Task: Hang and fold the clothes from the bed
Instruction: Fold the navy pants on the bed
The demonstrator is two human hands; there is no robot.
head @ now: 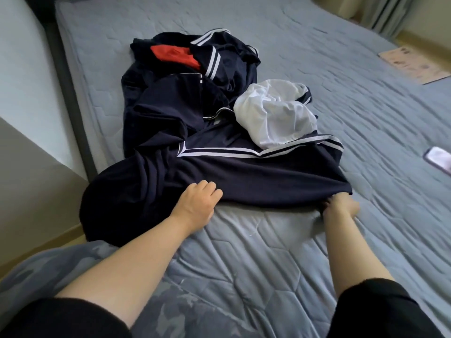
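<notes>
A heap of clothes lies on the blue quilted bed (268, 252). Nearest me is a navy garment with white stripes (244, 174), spread across the mattress. My left hand (195, 206) has its curled fingers on the garment's near edge at the left. My right hand (341, 207) grips the same near edge at its right corner, fingers tucked under the cloth. Behind it lie a crumpled white garment (275, 118), more navy striped clothing (224, 59) and a red piece (173, 56) at the far end of the heap.
A phone (439, 158) lies on the bed at the right edge. A flat paper sheet (412, 62) rests at the far right. A grey padded headboard (26, 76) and dark frame run along the left. A camouflage-patterned cloth (170, 303) lies near my body.
</notes>
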